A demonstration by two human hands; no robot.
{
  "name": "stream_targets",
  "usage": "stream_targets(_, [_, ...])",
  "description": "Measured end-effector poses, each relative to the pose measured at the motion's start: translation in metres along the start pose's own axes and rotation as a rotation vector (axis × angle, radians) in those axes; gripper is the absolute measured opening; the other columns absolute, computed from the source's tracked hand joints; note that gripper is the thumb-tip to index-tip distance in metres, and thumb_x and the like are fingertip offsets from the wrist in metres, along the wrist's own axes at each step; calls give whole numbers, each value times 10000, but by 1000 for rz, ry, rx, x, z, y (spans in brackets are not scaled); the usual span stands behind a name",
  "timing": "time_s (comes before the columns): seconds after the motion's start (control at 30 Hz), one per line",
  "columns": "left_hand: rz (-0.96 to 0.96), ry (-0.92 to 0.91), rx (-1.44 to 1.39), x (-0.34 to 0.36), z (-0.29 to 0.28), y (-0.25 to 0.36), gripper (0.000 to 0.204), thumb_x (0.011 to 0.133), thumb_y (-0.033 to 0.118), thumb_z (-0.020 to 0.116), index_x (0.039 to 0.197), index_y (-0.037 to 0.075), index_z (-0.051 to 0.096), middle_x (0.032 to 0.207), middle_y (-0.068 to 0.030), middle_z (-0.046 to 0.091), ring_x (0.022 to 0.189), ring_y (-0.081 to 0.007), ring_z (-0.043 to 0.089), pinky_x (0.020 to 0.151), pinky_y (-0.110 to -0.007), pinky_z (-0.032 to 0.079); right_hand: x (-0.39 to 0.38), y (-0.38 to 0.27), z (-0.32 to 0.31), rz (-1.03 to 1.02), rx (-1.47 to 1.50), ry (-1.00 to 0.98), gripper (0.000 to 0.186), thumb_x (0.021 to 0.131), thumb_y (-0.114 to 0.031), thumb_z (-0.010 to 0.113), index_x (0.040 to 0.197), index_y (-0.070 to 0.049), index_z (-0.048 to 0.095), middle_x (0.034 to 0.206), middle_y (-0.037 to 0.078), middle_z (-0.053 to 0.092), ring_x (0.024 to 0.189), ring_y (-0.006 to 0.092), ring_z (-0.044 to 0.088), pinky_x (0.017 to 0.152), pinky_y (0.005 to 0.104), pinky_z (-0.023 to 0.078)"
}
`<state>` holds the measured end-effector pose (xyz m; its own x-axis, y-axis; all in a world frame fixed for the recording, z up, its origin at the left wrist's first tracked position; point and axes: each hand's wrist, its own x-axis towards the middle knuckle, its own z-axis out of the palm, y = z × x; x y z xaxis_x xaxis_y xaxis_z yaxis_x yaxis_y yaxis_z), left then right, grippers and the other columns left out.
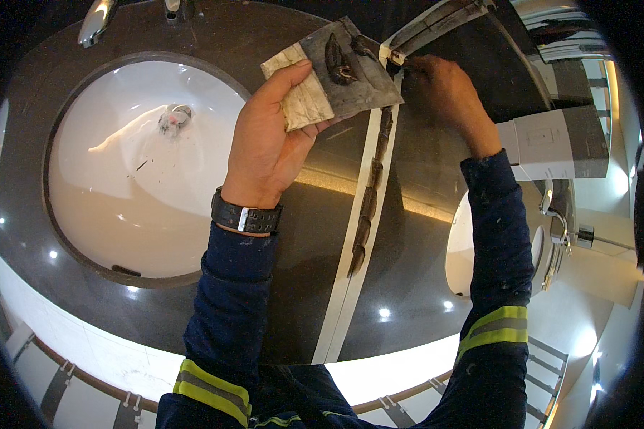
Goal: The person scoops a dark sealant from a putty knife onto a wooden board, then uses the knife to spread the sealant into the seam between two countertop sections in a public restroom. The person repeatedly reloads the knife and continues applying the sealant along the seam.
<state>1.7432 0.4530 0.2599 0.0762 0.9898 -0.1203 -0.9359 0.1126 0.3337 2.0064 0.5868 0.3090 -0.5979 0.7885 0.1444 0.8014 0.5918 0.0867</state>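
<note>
My left hand (270, 129), with a black watch at its wrist, grips a flat square board (361, 82). Grey covers most of the board, a pale worn strip runs along its near side, and dark glossy paste (342, 68) is smeared on top. My right hand (451, 96) is closed at the far end of a seam in the dark countertop (293, 286). Whatever its fingers hold is mostly hidden; only a small dark piece shows. Two strips of pale masking tape (333, 314) border the seam, with a ragged line of dark paste (368, 200) between them.
A white oval sink (136, 222) is set into the counter on the left, with a chrome faucet (96, 21) behind it. Another basin (459, 257) lies partly behind my right forearm. A white and grey box (551, 143) stands at the right.
</note>
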Motion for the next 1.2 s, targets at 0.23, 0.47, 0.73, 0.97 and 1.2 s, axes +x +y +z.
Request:
stream_targets(0.23, [0, -2, -2, 1, -3, -1, 310, 1049, 177, 498, 1322, 54, 579, 1291, -112, 677, 1187, -269, 664, 1022, -497, 545, -4, -7, -4, -33, -36, -31, 259, 914, -127, 568, 1109, -77, 732, 965, 227, 713, 890, 425, 697, 787, 516, 575])
stream_targets(0.47, [2, -35, 7, 2, -4, 0, 310, 1046, 166, 494, 1326, 54, 569, 1284, -114, 680, 1189, -272, 663, 1032, -505, 538, -6, -29, -24, 88, -30, -195, 296, 956, -113, 560, 1189, -13, 713, 1168, 216, 706, 1033, 383, 687, 945, 446, 535])
stream_targets(0.73, [18, -35, -23, 3, -7, 1, 294, 1038, 170, 513, 1302, 56, 571, 1276, -116, 682, 1188, -280, 663, 1049, -534, 522, -20, -30, -20, -1, 54, -107, 252, 915, -125, 592, 1130, -62, 707, 958, 230, 715, 882, 427, 691, 794, 520, 563])
stream_targets(0.97, [26, -69, -8, 3, -6, -1, 296, 1035, 170, 516, 1306, 63, 567, 1274, -109, 683, 1186, -281, 663, 1061, -563, 505, -31, -38, -30, -30, 116, -111, 249, 912, -92, 581, 1117, -59, 719, 996, 229, 714, 904, 424, 689, 811, 508, 561])
stream_targets(1.2, [40, -81, 3, 4, -8, 1, 286, 1033, 170, 525, 1293, 61, 576, 1256, -103, 693, 1178, -275, 668, 1055, -563, 513, -40, -46, -31, -57, 80, -108, 267, 894, -70, 588, 1128, -58, 716, 996, 220, 716, 938, 425, 683, 827, 504, 554])
